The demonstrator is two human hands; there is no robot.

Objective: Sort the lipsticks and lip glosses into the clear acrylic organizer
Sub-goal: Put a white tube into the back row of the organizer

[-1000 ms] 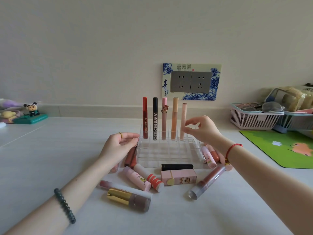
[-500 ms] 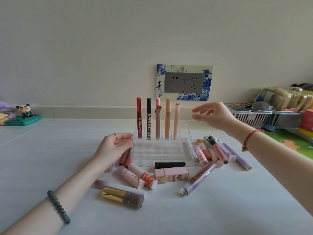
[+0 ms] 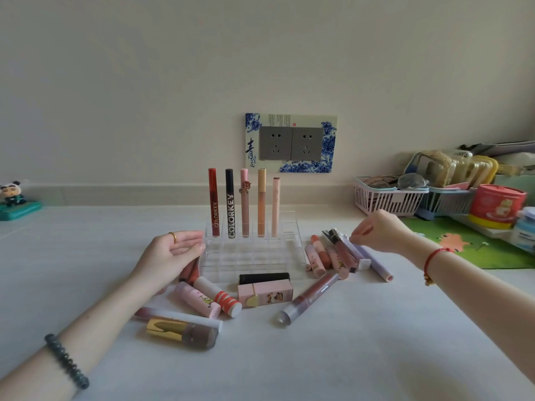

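The clear acrylic organizer stands mid-table. Its back row holds several upright tubes, among them a red one, a black one and a pale pink one. My left hand rests open against the organizer's left wall. My right hand is down on the pile of lip glosses to the right, with thumb and forefinger pinching the top end of a pale tube that lies in the pile. More lipsticks lie in front: a pink box lipstick, a black one, a long clear gloss and a gold-capped one.
A pink basket and a blue one stand at the back right, with a red tin and a green mat beside them. A panda figure sits at the far left. A wall socket is behind the organizer.
My right hand let go of the pale pink tube in the back row, swung right and dropped onto the pile of glosses. My left hand stayed at the organizer's side.
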